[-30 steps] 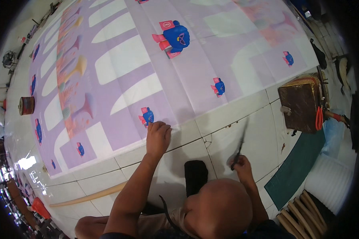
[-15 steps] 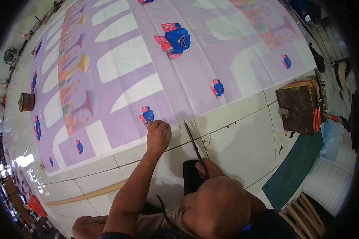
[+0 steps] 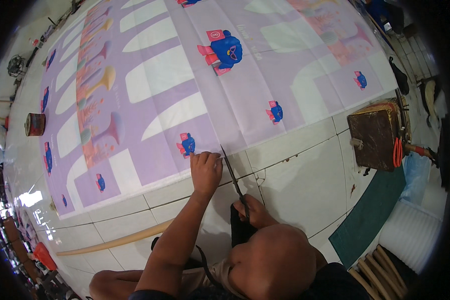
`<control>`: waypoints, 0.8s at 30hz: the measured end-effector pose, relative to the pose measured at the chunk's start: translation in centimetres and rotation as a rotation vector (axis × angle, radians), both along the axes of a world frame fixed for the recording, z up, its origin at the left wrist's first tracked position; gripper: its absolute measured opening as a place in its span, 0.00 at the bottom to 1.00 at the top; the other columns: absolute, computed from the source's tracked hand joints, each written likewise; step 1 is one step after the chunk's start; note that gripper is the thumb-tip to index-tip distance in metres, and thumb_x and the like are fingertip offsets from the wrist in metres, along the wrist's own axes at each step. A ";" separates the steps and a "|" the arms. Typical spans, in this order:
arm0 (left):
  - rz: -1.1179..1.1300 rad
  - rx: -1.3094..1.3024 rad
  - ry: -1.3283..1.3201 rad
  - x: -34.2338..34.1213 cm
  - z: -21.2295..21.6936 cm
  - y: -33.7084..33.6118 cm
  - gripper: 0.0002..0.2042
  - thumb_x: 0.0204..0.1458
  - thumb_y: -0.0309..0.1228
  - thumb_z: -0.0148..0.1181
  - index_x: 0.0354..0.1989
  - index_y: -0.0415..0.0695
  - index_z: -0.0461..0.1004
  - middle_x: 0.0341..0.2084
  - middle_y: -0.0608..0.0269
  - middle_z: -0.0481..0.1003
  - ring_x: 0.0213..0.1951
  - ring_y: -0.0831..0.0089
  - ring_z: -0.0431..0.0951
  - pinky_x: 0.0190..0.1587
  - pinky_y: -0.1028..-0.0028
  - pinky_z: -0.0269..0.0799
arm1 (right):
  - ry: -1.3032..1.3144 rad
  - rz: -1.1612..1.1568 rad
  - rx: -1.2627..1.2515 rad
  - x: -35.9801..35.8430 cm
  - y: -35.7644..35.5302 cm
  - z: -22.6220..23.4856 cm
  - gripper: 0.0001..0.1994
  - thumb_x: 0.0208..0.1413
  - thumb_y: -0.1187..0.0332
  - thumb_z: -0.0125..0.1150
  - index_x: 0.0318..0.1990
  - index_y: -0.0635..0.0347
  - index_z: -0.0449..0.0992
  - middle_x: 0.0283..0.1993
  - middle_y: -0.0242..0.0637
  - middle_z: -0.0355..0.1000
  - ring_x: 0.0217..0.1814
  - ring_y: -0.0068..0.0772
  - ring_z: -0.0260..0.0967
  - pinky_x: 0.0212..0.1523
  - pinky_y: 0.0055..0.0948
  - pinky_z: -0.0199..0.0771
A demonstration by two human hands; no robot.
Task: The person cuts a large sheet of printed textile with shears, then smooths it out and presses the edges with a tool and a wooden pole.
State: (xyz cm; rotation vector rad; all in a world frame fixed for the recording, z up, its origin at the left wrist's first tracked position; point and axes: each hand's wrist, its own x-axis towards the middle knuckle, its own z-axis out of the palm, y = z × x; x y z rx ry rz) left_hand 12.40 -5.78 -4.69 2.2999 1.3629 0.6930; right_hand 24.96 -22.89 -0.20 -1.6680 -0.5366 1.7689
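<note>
A large printed sheet (image 3: 200, 122) in lilac and white, with blue and pink cartoon figures, is spread across the tiled floor. At its near edge my left hand (image 3: 206, 171) is closed on the sheet, fingers bent over the border below a small blue figure (image 3: 187, 143). My right hand (image 3: 255, 210) is wrapped around the handles of a pair of long dark scissors (image 3: 232, 174). Their blades point forward, with the tips at the sheet's edge just right of my left hand. Whether the blades have entered the material I cannot make out.
A curved wooden strip (image 3: 115, 240) lies on the floor at the left. A rusty tin (image 3: 35, 125) stands by the sheet's left side. To the right are a worn brown box (image 3: 374, 137), a green mat (image 3: 370, 215), a white foam roll (image 3: 410, 232) and several wooden sticks (image 3: 377, 275).
My right hand has brought the scissors left and forward, so their tips now meet the sheet's edge. My left hand has shifted slightly right along the border.
</note>
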 end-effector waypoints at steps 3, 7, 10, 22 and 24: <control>0.004 0.003 -0.024 0.1 -0.2 -0.1 0.05 0.47 0.27 0.66 0.33 0.48 0.80 0.31 0.64 0.74 0.41 0.60 0.73 0.61 0.45 0.62 | -0.014 0.005 0.000 -0.2 0.3 0.0 0.21 0.63 0.50 0.59 0.30 0.59 0.67 0.24 0.32 0.65 0.27 0.26 0.64 0.30 0.29 0.64; 0.008 0.011 -0.045 0.6 0.0 -0.3 0.04 0.47 0.27 0.66 0.32 0.49 0.80 0.30 0.65 0.74 0.40 0.61 0.74 0.61 0.45 0.62 | -0.045 0.012 0.013 -0.2 0.5 -0.4 0.22 0.63 0.48 0.58 0.31 0.60 0.67 0.24 0.33 0.65 0.27 0.27 0.64 0.31 0.30 0.64; 0.004 0.014 -0.051 0.5 -0.1 -0.2 0.04 0.47 0.27 0.66 0.32 0.49 0.81 0.30 0.66 0.75 0.40 0.61 0.74 0.61 0.45 0.62 | -0.071 0.027 0.002 -0.4 0.8 -0.3 0.23 0.62 0.46 0.58 0.31 0.59 0.67 0.24 0.33 0.66 0.27 0.28 0.64 0.32 0.31 0.64; 0.012 -0.011 -0.061 0.4 -0.2 -0.3 0.05 0.47 0.26 0.66 0.32 0.49 0.81 0.29 0.66 0.75 0.40 0.62 0.74 0.62 0.43 0.60 | -0.193 0.049 -0.018 -1.0 0.4 -2.4 0.25 0.59 0.45 0.61 0.34 0.64 0.72 0.29 0.43 0.72 0.34 0.39 0.69 0.39 0.38 0.68; 0.014 -0.018 -0.066 0.3 -0.3 -0.2 0.05 0.47 0.26 0.66 0.32 0.49 0.81 0.29 0.67 0.75 0.39 0.62 0.74 0.62 0.43 0.60 | -0.207 0.045 0.022 -1.0 0.5 -2.4 0.21 0.60 0.50 0.61 0.32 0.62 0.70 0.26 0.38 0.69 0.29 0.32 0.67 0.33 0.33 0.66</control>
